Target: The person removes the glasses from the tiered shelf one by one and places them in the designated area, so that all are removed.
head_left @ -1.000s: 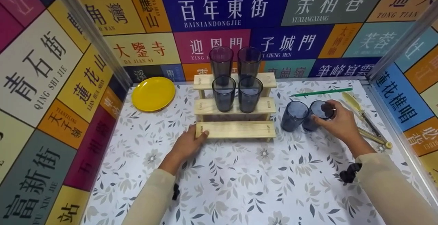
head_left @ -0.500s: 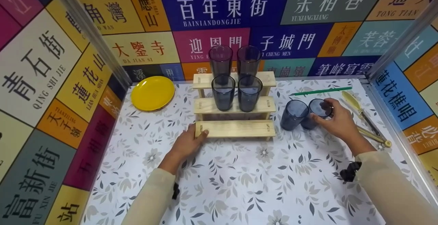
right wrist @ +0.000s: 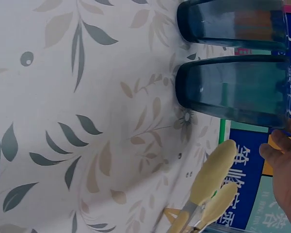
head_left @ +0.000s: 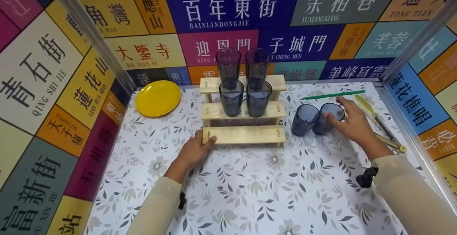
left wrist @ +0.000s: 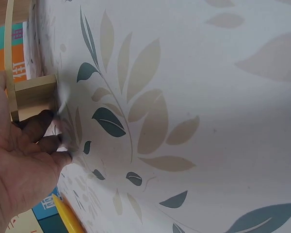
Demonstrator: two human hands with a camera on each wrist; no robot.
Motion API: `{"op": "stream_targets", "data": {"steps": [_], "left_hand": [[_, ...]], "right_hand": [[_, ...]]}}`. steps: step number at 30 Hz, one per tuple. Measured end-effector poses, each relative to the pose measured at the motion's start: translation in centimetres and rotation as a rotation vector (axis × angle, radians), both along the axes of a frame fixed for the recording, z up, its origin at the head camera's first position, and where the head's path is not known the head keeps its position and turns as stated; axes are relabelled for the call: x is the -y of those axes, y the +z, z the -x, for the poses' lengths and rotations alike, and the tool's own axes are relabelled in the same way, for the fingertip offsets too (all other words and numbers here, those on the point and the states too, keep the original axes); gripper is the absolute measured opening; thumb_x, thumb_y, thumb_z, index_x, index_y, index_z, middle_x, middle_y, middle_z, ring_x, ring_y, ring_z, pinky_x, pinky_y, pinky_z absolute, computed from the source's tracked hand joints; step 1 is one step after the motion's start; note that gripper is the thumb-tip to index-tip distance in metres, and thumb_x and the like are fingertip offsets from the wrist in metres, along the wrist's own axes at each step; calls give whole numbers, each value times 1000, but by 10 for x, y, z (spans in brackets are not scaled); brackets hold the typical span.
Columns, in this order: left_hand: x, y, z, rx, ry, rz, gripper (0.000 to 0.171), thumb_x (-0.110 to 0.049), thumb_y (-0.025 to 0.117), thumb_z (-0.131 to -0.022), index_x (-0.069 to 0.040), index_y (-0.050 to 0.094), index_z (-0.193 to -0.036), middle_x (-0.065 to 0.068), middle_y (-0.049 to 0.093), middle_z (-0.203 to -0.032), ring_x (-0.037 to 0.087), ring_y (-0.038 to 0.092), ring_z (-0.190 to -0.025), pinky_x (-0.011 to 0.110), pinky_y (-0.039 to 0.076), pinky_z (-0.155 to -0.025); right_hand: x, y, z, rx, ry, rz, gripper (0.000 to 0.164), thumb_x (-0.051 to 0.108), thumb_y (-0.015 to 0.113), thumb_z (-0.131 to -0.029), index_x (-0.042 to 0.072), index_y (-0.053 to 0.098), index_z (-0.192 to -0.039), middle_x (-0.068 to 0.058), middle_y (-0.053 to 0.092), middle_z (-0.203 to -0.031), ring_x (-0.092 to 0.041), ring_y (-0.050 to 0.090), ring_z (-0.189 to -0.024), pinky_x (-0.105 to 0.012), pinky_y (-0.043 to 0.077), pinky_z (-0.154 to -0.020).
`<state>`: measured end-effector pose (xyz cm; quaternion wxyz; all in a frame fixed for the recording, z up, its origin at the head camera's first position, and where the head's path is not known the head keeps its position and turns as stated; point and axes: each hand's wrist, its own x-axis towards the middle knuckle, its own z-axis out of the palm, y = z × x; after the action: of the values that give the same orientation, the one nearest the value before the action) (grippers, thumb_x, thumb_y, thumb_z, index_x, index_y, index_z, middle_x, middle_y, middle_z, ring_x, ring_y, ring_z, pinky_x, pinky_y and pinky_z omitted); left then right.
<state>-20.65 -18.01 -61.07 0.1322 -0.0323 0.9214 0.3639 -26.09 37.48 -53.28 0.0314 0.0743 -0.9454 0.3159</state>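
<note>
A three-tier wooden rack (head_left: 244, 135) stands mid-table, its bottom tier bare. My left hand (head_left: 192, 151) grips that tier's left end, thumb on top and fingers beneath; in the left wrist view, the fingers (left wrist: 36, 127) curl by the wooden end. Two tinted drinking glasses (head_left: 231, 97) are on the middle tier, two more (head_left: 257, 61) on the top one. Right of the rack, a left glass (head_left: 305, 120) and a right glass (head_left: 324, 125) stand upright, side by side. My right hand (head_left: 353, 124) is at the right glass's rim, thumb in front, fingers spread and loose.
A yellow plate (head_left: 158, 98) lies at the back left. Behind the two loose glasses is a green straw-like stick (head_left: 334, 95). Tongs with pale yellow tips (head_left: 371, 108) lie beyond my right hand. Printed panels (head_left: 228, 6) wall the table's back and sides.
My right hand's fingers have loosened and spread at the right glass's rim. The left hand keeps its grip on the rack. The view has shifted slightly.
</note>
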Motion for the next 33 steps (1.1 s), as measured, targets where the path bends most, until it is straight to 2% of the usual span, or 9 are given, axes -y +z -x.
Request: {"op": "stream_targets", "data": {"steps": [5,12,15,19,23,29,33], "left_hand": [[1,0,-1,-22,-10,2,89,-74,48,-109,-16,32,-174,27,52,-167,50,51,-154,63,40,-128],[3,-1,1,-33,-27,19,93,-76,47,-108,-14,30,-175,27,50,-169,50,48,-156,62,39,-129],[3,-2,1,-29,-34,18,95,-77,46,-108,-13,29,-176,27,49,-170,50,47,-157,63,38,-129],[1,-2,-1,-15,-20,8,94,-78,46,-108,-15,28,-176,26,46,-172,50,44,-159,63,35,-131],[-1,-2,-2,-16,-8,4,92,-78,45,-108,-17,30,-176,26,47,-171,50,44,-159,63,34,-132],[-2,-3,-2,4,9,7,93,-80,45,-107,-19,30,-176,26,48,-170,49,46,-158,62,36,-131],[0,-1,-2,13,17,-3,94,-80,45,-106,-20,29,-176,25,46,-172,48,44,-160,62,34,-132]], "right_hand": [[5,16,1,8,-6,15,87,53,68,-109,13,30,-176,-28,34,-177,-60,33,-159,-84,28,-120],[27,31,7,-91,44,52,80,46,74,-106,17,40,-172,-25,44,-172,-56,41,-156,-82,32,-119],[39,37,9,-91,59,43,81,48,76,-104,18,41,-172,-22,44,-173,-54,42,-156,-82,32,-120],[57,45,12,-80,85,2,88,53,77,-102,16,40,-172,-21,43,-174,-52,40,-159,-81,32,-122],[75,52,15,-117,142,-7,88,50,79,-102,12,41,-171,-23,44,-173,-52,41,-159,-79,34,-122],[107,59,16,-121,199,6,87,49,79,-102,15,40,-172,-20,43,-175,-50,40,-161,-77,34,-125],[130,61,17,-154,252,35,88,46,81,-101,13,42,-171,-19,48,-172,-48,45,-158,-74,37,-124]]}}
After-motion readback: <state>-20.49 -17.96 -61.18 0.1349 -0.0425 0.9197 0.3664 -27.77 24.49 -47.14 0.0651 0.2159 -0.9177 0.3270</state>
